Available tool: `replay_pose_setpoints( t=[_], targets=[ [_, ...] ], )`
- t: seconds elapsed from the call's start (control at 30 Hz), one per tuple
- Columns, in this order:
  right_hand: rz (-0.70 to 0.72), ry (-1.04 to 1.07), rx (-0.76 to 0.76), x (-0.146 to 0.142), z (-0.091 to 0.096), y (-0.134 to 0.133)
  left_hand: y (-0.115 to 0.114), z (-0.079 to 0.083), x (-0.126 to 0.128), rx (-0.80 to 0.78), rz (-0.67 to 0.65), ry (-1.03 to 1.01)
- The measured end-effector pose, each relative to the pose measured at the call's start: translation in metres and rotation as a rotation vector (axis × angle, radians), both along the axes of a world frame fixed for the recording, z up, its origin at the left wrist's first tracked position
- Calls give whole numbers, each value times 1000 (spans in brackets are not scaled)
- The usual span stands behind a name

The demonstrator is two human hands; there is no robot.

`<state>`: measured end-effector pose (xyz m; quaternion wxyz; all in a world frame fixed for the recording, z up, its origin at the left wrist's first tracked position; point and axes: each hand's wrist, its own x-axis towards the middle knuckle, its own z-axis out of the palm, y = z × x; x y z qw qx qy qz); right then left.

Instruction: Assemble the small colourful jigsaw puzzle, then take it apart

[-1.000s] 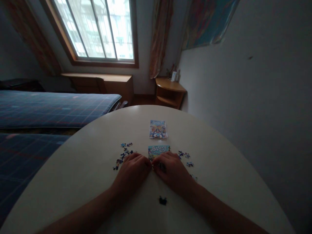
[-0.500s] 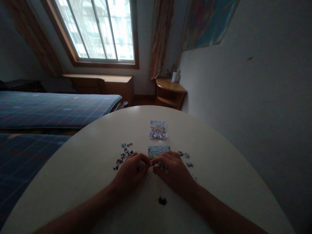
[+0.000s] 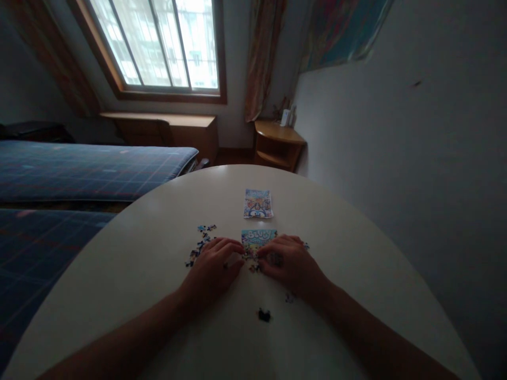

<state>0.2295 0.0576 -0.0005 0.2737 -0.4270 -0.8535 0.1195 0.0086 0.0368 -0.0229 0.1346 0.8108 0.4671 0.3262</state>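
A partly assembled jigsaw puzzle (image 3: 259, 236), its top lettered on pale blue, lies flat between my hands. My left hand (image 3: 217, 264) rests at its left side, fingers bent, with a gap between thumb and index finger. At the puzzle's lower edge, my right hand (image 3: 292, 264) has thumb and fingertips drawn together on a small puzzle piece, mostly hidden by the fingers. Just below the puzzle sits a small cluster of pieces (image 3: 254, 268). A dark puzzle piece (image 3: 263, 315) lies nearer to me, and a pale piece (image 3: 289, 298) is beside my right wrist.
Loose puzzle pieces (image 3: 194, 253) are scattered left of my left hand. A colourful printed packet (image 3: 258, 203) lies beyond the puzzle on the round white table (image 3: 190, 200). Beds with plaid mattresses (image 3: 99, 168) stand at left; a corner shelf (image 3: 279, 132) is behind the table.
My left thumb and index finger have parted. My right hand has shifted slightly right, uncovering pieces below the puzzle. A pale piece now shows near my right wrist. The view has tilted down a little.
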Motion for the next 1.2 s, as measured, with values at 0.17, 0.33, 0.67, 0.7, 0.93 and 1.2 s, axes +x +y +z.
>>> replay_pose_setpoints(
  t=[0.17,0.33,0.67,0.7,0.93,1.2],
  targets=[
    [15,14,-68,-5,-4,-3,-4,2,2,31,-59,72],
    [15,38,-90,-7,-7,-2,-4,3,3,49,-102,124],
    [56,-6,-107,6,0,-5,-6,5,2,63,-111,210],
    [65,-12,-113,7,1,-6,-6,5,2,64,-110,221],
    [63,-44,-103,6,-2,-9,-5,3,2,103,-114,213],
    [57,-60,-92,5,-1,-10,-4,3,3,127,-78,199]
  ],
)
